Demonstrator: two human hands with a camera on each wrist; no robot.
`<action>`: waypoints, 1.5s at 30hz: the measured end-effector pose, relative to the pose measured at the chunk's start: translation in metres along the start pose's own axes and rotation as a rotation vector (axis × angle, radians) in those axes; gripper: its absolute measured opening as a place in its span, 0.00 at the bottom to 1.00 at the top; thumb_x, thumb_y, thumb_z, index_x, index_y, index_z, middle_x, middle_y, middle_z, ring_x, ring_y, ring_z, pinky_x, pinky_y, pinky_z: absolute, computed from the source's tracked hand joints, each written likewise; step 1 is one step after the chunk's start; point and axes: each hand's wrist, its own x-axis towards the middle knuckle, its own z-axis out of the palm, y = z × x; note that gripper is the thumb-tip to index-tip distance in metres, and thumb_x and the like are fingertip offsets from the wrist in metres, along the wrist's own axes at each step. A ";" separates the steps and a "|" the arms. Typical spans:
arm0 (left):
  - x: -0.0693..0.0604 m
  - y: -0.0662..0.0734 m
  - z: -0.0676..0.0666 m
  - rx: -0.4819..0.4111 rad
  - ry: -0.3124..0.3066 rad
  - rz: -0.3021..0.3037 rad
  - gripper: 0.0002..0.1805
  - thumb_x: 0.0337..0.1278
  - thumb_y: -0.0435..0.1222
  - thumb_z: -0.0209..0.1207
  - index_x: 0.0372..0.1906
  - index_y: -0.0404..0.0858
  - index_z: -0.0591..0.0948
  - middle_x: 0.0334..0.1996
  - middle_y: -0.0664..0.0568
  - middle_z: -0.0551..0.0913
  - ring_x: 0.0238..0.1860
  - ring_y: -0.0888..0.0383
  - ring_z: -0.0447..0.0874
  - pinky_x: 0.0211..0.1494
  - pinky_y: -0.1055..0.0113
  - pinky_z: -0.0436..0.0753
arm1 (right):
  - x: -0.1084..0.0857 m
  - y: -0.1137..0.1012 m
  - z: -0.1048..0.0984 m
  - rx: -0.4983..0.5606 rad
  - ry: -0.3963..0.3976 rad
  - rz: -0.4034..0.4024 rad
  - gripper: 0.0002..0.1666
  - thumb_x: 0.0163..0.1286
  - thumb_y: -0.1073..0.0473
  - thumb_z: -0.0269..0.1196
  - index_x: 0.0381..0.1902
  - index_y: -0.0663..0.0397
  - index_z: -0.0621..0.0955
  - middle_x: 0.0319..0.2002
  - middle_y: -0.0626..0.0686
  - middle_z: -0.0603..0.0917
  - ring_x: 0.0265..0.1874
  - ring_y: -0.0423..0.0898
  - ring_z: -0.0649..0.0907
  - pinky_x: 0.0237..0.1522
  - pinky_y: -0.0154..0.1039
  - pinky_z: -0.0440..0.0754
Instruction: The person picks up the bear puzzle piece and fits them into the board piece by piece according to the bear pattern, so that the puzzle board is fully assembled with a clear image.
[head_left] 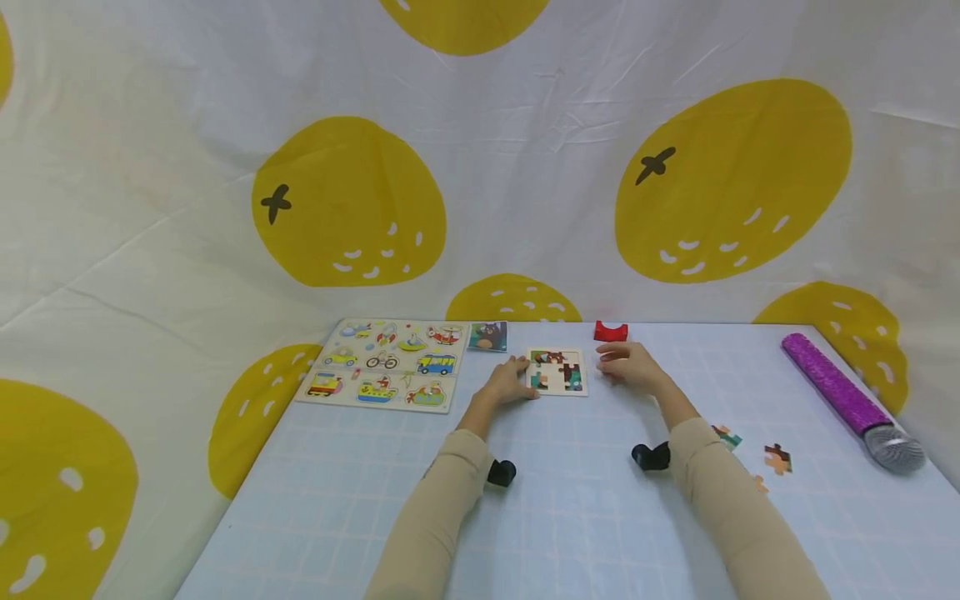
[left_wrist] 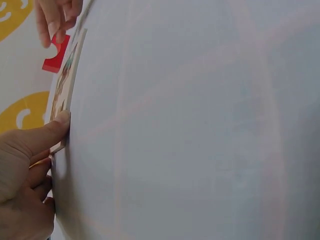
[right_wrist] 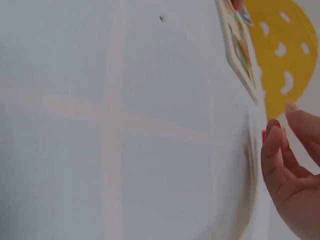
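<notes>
my left hand (head_left: 507,382) grips the puzzle board (head_left: 554,379), best steadied flat so it can't slide; my right hand (head_left: 632,367), loose and empty, is opposite that grip.

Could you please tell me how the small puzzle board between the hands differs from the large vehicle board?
The small puzzle board is much smaller than the large vehicle board. The small puzzle board shows bare gaps between its jigsaw pieces, while the large vehicle board shows separate vehicle pictures in rows. The left hand holds the small puzzle board's edge; neither hand touches the large vehicle board. Both have light backgrounds with colourful pictures.
</notes>
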 end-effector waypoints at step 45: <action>0.000 -0.001 0.000 -0.045 0.018 0.009 0.41 0.49 0.40 0.69 0.68 0.36 0.65 0.71 0.42 0.57 0.72 0.44 0.49 0.73 0.52 0.53 | -0.134 0.070 -0.106 -0.440 -0.055 0.092 0.15 0.56 0.53 0.69 0.28 0.60 0.79 0.26 0.49 0.77 0.28 0.46 0.73 0.30 0.38 0.71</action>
